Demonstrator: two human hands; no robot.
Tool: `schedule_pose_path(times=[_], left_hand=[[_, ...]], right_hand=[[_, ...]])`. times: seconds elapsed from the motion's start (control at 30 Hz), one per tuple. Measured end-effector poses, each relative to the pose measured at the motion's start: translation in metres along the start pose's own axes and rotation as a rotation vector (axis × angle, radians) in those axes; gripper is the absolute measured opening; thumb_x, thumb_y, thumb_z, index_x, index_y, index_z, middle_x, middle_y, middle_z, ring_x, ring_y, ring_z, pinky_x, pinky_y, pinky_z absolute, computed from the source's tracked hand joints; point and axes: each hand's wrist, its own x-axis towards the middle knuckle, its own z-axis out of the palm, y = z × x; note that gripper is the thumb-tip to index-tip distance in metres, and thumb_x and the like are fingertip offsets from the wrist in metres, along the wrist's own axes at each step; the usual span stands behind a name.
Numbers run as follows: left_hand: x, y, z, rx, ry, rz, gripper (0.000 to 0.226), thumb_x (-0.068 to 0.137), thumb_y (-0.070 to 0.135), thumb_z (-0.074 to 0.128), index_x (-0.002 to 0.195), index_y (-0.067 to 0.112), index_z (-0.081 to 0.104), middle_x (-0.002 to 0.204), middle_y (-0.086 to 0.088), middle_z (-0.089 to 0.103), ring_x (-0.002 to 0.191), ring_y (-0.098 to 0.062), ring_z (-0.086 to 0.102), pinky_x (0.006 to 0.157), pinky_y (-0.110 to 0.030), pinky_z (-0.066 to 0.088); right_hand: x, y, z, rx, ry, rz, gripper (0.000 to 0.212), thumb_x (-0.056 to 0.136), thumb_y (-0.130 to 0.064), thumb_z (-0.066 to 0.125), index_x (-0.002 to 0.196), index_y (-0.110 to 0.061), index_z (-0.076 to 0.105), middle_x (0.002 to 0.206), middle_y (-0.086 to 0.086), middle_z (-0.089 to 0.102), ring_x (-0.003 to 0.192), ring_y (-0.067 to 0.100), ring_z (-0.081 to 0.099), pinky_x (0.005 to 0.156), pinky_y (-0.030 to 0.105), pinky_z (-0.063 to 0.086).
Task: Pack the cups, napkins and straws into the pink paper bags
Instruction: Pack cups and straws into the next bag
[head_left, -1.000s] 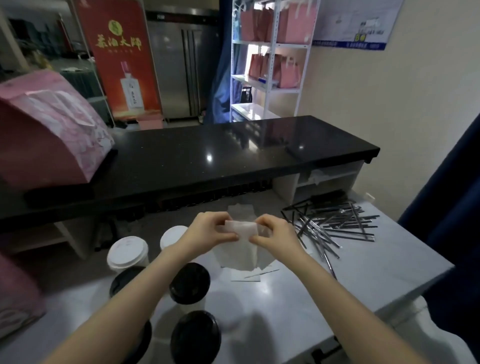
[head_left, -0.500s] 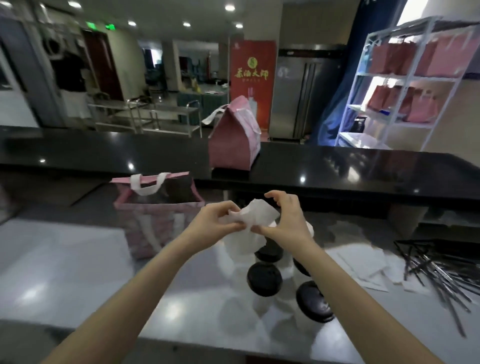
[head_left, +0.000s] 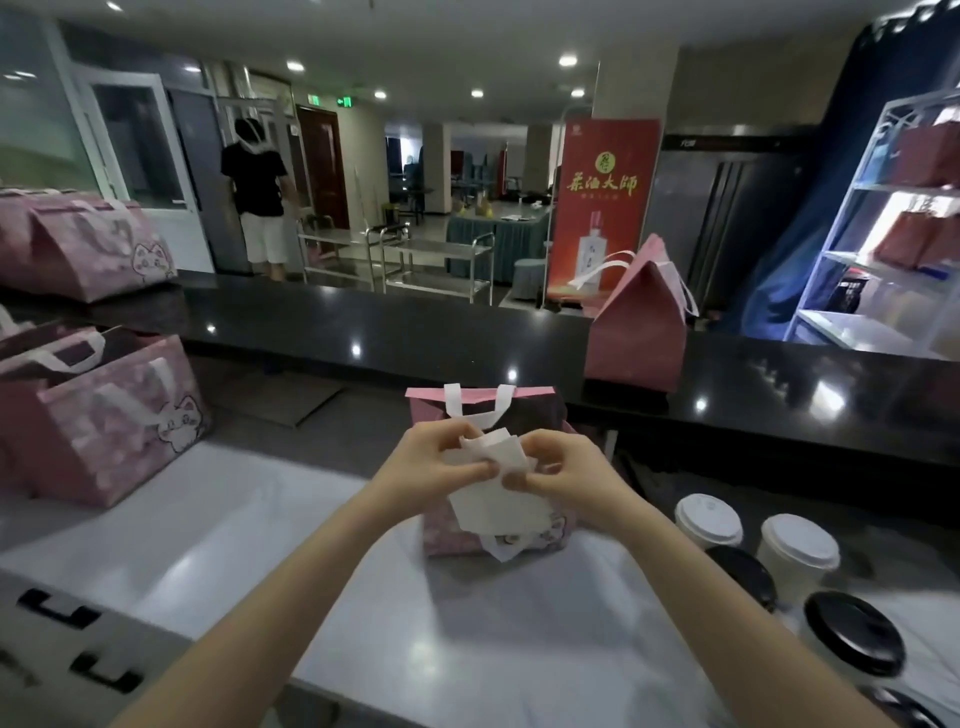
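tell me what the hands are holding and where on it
Both hands pinch one white napkin near its top edge: the left hand at the upper left, the right hand at the upper right. The rest hangs before the open pink bag.

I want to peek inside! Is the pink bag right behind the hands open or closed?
Open. The pink bag has its top edges apart, and its dark inside shows.

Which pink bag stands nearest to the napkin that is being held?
The open pink bag directly behind the napkin, white handles up. The others stand far left or up on the black counter.
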Motion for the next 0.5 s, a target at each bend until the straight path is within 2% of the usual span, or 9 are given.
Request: schedule_pose_path(times=[0.1,0.17,0.27,0.37,0.43,0.5], left_hand=[[0.016,-0.019,-0.027,-0.017,0.02,0.028,0.015,0.072,0.024,0.081,0.083,0.02,0.07,0.081,0.001,0.069,0.079,-0.015,0.064,0.071,-0.033,0.052],[0.028,-0.031,-0.039,-0.021,0.05,0.056,0.018,0.074,0.017,0.08,0.089,0.019,0.07,0.083,0.004,0.069,0.081,-0.011,0.066,0.076,-0.029,0.054],[0.046,-0.049,-0.05,-0.006,0.102,0.073,0.019,0.079,0.017,0.075,0.096,0.021,0.068,0.088,0.009,0.07,0.086,-0.002,0.064,0.082,-0.021,0.052],[0.064,-0.07,-0.049,0.158,0.132,0.127,0.018,0.081,0.017,0.07,0.098,0.024,0.068,0.095,0.014,0.068,0.096,0.001,0.057,0.083,-0.016,0.045],[0.077,-0.084,-0.044,0.304,0.136,0.19,0.022,0.08,0.021,0.071,0.101,0.025,0.068,0.099,0.014,0.066,0.105,-0.006,0.053,0.091,-0.023,0.043],[0.089,-0.098,-0.04,0.446,0.062,0.176,0.037,0.074,0.038,0.07,0.11,0.029,0.065,0.111,0.013,0.064,0.122,-0.012,0.045,0.105,-0.03,0.032]], right_hand=[[0.026,-0.012,0.019,-0.061,0.077,0.029,0.008,0.078,-0.024,0.077,0.083,-0.023,0.071,0.079,-0.002,0.07,0.076,0.012,0.063,0.068,0.028,0.049],[0.042,-0.017,0.023,-0.166,0.166,0.032,0.005,0.081,-0.021,0.073,0.082,-0.017,0.071,0.077,0.002,0.068,0.073,0.01,0.058,0.065,0.024,0.044],[0.061,-0.02,0.012,-0.27,0.382,0.058,0.005,0.086,-0.019,0.066,0.087,-0.02,0.071,0.076,-0.004,0.065,0.073,0.01,0.057,0.061,0.019,0.042],[0.073,-0.018,-0.003,-0.356,0.53,0.073,0.011,0.088,-0.017,0.061,0.088,-0.024,0.07,0.083,-0.007,0.065,0.08,0.013,0.058,0.068,0.027,0.046],[0.081,-0.012,-0.007,-0.504,0.565,0.077,0.013,0.089,-0.016,0.059,0.094,-0.021,0.07,0.092,-0.005,0.062,0.085,0.016,0.057,0.074,0.033,0.048],[0.088,-0.006,-0.006,-0.623,0.564,0.071,0.015,0.09,-0.016,0.058,0.097,-0.019,0.071,0.097,-0.005,0.058,0.085,0.018,0.057,0.074,0.036,0.049]])
